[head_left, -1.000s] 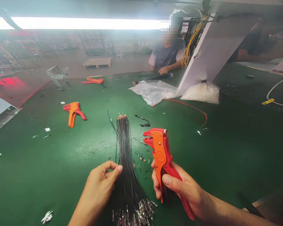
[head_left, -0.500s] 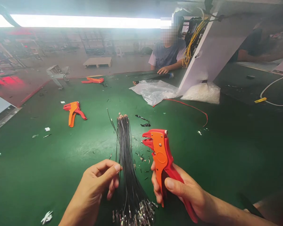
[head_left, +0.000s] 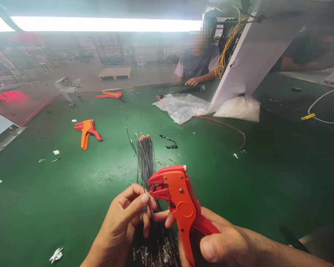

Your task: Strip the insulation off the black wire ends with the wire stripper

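My right hand (head_left: pixel 219 237) is closed round the handles of an orange and red wire stripper (head_left: pixel 180 202), whose jaws lie beside my left fingertips, over the wires. One or two right fingers reach toward my left hand. With thumb and fingers pinched, my left hand (head_left: pixel 125 218) holds a thin black wire at the bundle's left side. The bundle of black wires (head_left: pixel 146 159) lies lengthwise on the green table, bare copper ends at the top and metal terminals at the bottom. Its middle is partly hidden by the hands and tool.
Two more orange and red strippers (head_left: pixel 87 133) (head_left: pixel 110 95) lie at the left and far back. A clear plastic bag (head_left: pixel 182 107), a white bag (head_left: pixel 239 109) and a slanted white panel (head_left: pixel 242 59) stand beyond. A person (head_left: pixel 197 65) sits across the table (head_left: pixel 267 178).
The stripper in my right hand has moved left and down, its jaws now beside my left fingers. My left hand has shifted slightly right over the bundle.
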Demonstrator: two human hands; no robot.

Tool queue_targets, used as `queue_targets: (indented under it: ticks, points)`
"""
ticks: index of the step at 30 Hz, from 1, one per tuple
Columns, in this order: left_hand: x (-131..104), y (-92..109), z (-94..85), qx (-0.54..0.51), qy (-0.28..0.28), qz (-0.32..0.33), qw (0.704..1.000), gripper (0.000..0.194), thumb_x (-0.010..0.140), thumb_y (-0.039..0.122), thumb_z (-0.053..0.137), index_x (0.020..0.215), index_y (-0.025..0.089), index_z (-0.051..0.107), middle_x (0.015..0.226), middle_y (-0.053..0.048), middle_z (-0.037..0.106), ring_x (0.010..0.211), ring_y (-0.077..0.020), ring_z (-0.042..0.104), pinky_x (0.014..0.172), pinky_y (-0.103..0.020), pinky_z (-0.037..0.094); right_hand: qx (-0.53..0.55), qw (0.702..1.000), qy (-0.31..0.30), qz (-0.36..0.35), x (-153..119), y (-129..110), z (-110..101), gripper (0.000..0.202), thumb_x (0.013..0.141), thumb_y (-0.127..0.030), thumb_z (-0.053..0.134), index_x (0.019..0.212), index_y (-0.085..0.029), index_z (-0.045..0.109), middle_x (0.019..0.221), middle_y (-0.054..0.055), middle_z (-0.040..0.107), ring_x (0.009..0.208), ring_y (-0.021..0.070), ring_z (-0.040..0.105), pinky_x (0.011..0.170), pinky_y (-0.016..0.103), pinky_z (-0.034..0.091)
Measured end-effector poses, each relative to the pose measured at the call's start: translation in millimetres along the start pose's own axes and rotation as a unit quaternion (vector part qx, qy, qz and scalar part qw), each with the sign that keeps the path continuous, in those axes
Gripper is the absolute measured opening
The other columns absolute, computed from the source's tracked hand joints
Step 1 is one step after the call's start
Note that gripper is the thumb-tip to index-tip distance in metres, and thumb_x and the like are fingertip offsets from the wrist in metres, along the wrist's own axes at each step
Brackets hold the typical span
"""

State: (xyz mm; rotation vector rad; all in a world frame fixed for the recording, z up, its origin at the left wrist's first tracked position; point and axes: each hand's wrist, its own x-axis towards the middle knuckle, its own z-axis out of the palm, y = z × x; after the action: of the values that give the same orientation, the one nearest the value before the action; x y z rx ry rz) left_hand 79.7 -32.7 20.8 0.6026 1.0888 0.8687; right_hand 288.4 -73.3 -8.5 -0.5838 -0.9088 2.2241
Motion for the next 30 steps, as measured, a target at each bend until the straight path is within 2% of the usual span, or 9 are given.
queue_targets:
  ticks: [8,15,21,24,26,27,28,29,30]
  points:
    - [0,2,-4.7,0.005,0.055,0.025,0.998,0.038,0.065,0.039,0.087,0.075,0.017,0.058,0.063,0.001,0.063,0.043,-0.0072,0.049,0.04,-0.019,0.041,0.057,0.997,-0.037,0.024,7,-5,6,0.058,0.06,-0.033,0.074,0.112,-0.008,0.07,0.113,0.017,0.069,0.073,0.0166,0.061,0.073,0.028,0.045]
    - [3,-5,1.0,0.009,0.034,0.028,0.999,0.037,0.065,0.041,0.086,0.07,0.017,0.057,0.058,0.004,0.056,0.041,-0.0068,0.047,0.04,-0.019,0.04,0.161,0.985,-0.041,0.044,4,-8,-2,0.066,0.055,-0.024,0.061,0.118,-0.007,0.065,0.109,0.019,0.07,0.052,0.0133,0.058,0.065,0.03,0.048]
    - [-2,-9,8.1,0.024,0.02,0.027,0.999,0.038,0.07,0.048,0.082,0.077,0.019,0.058,0.051,0.006,0.052,0.04,-0.007,0.043,0.041,-0.018,0.036,0.175,0.983,-0.042,0.042,3,-8,-1,0.067,0.05,-0.02,0.062,0.115,-0.005,0.069,0.106,0.017,0.072,0.071,0.0191,0.065,0.076,0.031,0.049]
    - [-2,-12,2.2,0.093,0.039,0.068,0.993,0.034,0.081,0.051,0.071,0.078,0.021,0.056,0.051,0.008,0.045,0.039,-0.0067,0.037,0.04,-0.019,0.031,0.184,0.981,-0.041,0.042,1,-13,2,0.068,0.051,-0.02,0.06,0.117,-0.009,0.069,0.113,0.015,0.072,0.064,0.0164,0.063,0.071,0.029,0.05]
    - [0,-14,-6.0,0.213,0.097,0.181,0.955,0.022,0.088,0.044,0.064,0.084,0.023,0.058,0.059,0.006,0.05,0.045,-0.0088,0.043,0.044,-0.02,0.035,0.194,0.979,-0.053,0.044,-1,-16,0,0.068,0.052,-0.022,0.06,0.119,-0.011,0.069,0.118,0.014,0.071,0.056,0.0141,0.062,0.062,0.027,0.048]
    - [2,-15,-10.3,0.294,0.145,0.267,0.906,0.012,0.091,0.037,0.062,0.091,0.025,0.06,0.068,0.004,0.056,0.052,-0.0107,0.05,0.048,-0.022,0.04,0.2,0.977,-0.058,0.047,-2,-17,-1,0.068,0.053,-0.022,0.06,0.119,-0.011,0.068,0.119,0.014,0.071,0.055,0.0135,0.062,0.06,0.026,0.047]
    - [5,-16,-14.2,0.374,0.17,0.377,0.83,0.014,0.09,0.026,0.063,0.104,0.029,0.063,0.088,0.0,0.064,0.071,-0.015,0.06,0.065,-0.027,0.05,0.204,0.975,-0.065,0.053,-4,-18,-3,0.068,0.053,-0.022,0.061,0.119,-0.011,0.069,0.118,0.014,0.071,0.056,0.0134,0.062,0.059,0.025,0.046]
    - [7,-16,-17.3,0.445,0.164,0.469,0.745,0.031,0.088,0.018,0.064,0.116,0.032,0.061,0.11,-0.004,0.065,0.092,-0.0207,0.063,0.079,-0.035,0.053,0.205,0.974,-0.068,0.062,-6,-18,-4,0.068,0.052,-0.022,0.061,0.118,-0.009,0.069,0.118,0.014,0.072,0.058,0.0136,0.063,0.06,0.024,0.046]
    - [8,-17,-19.2,0.502,0.16,0.519,0.673,0.043,0.088,0.011,0.063,0.123,0.035,0.059,0.13,-0.006,0.06,0.11,-0.0253,0.059,0.091,-0.041,0.051,0.205,0.973,-0.073,0.073,-7,-18,-6,0.068,0.052,-0.021,0.061,0.117,-0.008,0.069,0.117,0.014,0.072,0.061,0.014,0.064,0.061,0.024,0.046]
